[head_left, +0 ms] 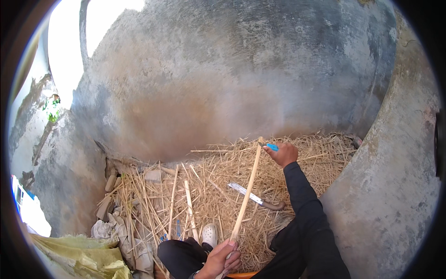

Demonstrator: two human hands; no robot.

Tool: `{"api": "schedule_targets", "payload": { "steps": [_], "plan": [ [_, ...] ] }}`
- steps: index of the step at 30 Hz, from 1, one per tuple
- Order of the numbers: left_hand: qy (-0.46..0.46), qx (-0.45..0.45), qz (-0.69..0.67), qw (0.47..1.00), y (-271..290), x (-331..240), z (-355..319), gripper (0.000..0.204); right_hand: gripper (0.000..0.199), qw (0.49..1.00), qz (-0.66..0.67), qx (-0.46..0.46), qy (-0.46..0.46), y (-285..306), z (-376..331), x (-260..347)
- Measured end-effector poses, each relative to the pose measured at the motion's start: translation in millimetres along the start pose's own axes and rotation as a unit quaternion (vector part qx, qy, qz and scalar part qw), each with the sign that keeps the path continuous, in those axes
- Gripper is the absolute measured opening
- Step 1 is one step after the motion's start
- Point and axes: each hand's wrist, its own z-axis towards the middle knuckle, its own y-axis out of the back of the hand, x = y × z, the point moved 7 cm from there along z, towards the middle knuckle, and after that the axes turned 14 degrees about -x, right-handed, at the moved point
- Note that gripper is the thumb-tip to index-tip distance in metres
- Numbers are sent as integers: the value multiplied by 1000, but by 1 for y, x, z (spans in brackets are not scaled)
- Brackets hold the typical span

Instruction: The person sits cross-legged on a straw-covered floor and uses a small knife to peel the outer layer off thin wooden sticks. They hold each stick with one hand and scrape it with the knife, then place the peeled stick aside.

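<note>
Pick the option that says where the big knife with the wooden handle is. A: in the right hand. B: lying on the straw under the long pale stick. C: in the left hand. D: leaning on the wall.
B: the knife lies flat on the straw, crossed by the stick, free of both hands.

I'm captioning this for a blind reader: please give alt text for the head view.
A person's left hand grips the near end of a long pale stick, while the right hand holds a small blue tool at its far end. A knife lies on straw below.
</note>
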Motion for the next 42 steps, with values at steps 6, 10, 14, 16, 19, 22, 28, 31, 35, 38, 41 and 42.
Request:
{"api": "schedule_targets", "payload": {
  "steps": [6,10,14,16,19,22,28,31,35,38,41,42],
  "plan": [
    [-33,-46,-28,998,11,17,10,14,70,997,49,-56,23,1,-5,-12],
    [-17,-33,-62,997,5,20,8,14,75,998,40,-25,32,-8,-9,-18],
    [-27,-54,-62,996,27,33,14,14,78,997,42,-14,68,-16,-14,-11],
    [0,-111,-57,992,36,43,14,14,78,993,43,-30,107,-28,-20,-21],
    [30,-25,-46,998,31,47,-43,14,81,931,15,98,-351,-62,-34,-140],
    [21,-120,-119,985,48,34,-45,13,81,967,62,30,-244,-27,-5,-91],
    [-95,-34,-12,995,39,-24,36,23,76,962,211,167,-53,8,-32,43],
    [-138,-20,12,990,29,-56,68,23,73,946,276,167,30,33,-44,80],
    [-165,2,68,984,8,-75,99,23,71,940,284,149,118,56,-57,110],
    [-164,26,86,982,2,-75,109,25,69,944,261,177,97,47,-54,106],
    [-121,44,84,988,-7,-66,103,25,68,959,206,189,44,15,-46,69],
    [-122,44,78,988,-6,-67,104,25,68,958,213,183,62,19,-46,76]
  ]
}}
